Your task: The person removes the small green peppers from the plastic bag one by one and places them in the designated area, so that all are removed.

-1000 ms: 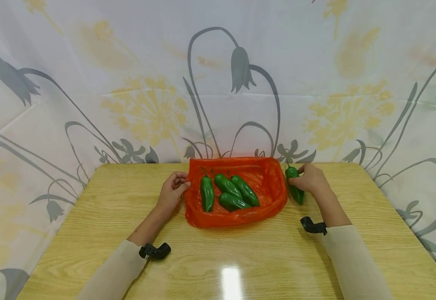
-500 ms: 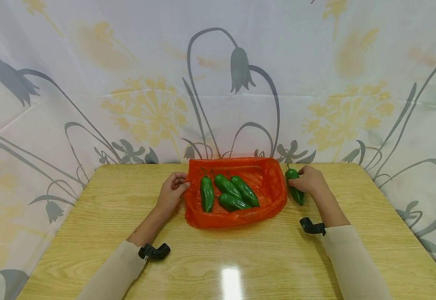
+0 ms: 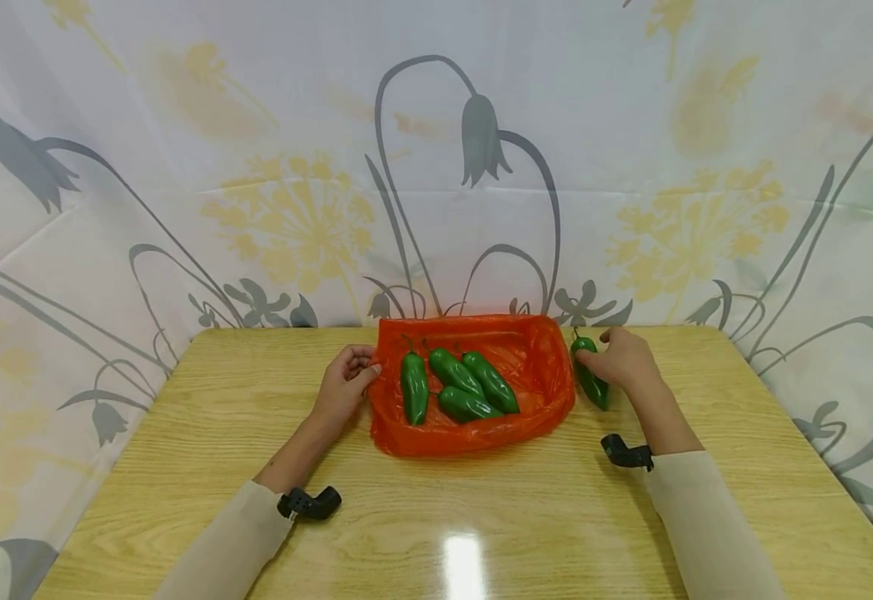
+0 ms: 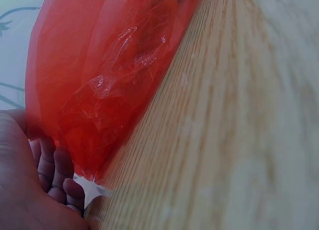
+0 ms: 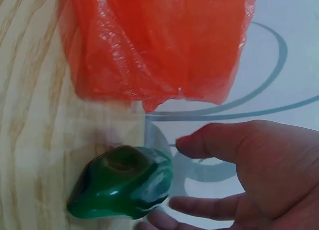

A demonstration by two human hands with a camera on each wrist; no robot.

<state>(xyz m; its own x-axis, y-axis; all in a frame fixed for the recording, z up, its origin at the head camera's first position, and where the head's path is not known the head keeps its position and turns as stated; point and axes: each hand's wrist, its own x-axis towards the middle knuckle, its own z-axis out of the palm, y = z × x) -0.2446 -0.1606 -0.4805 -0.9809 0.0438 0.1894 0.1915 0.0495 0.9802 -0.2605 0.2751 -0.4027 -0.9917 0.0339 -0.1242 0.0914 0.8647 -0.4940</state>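
Note:
A red plastic bag (image 3: pixel 451 440) lies spread on the table like a shallow tray, its mouth facing up. Inside it rest several glossy green peppers (image 3: pixel 447 387) with thin stems. My left hand (image 3: pixel 344 379) pinches the bag's left edge, thumb on the rim and fingers behind it. Another green pepper (image 3: pixel 594 387) lies on the table just right of the bag. Over this pepper is my right hand (image 3: pixel 626 358); in the right wrist view its thumb and fingers stand spread apart, with fingertips at the pepper's side. Whether they touch it, I cannot tell.
Everything lies on a light wood-grain table (image 3: pixel 406 517), near its back edge. A flower-printed cloth (image 3: pixel 436 167) hangs behind and at both sides. Black wrist cameras (image 3: pixel 308 504) sit on both wrists.
My right hand's thumb and fingers have shifted slightly at the lone pepper. The left hand, the bag and the peppers keep their places.

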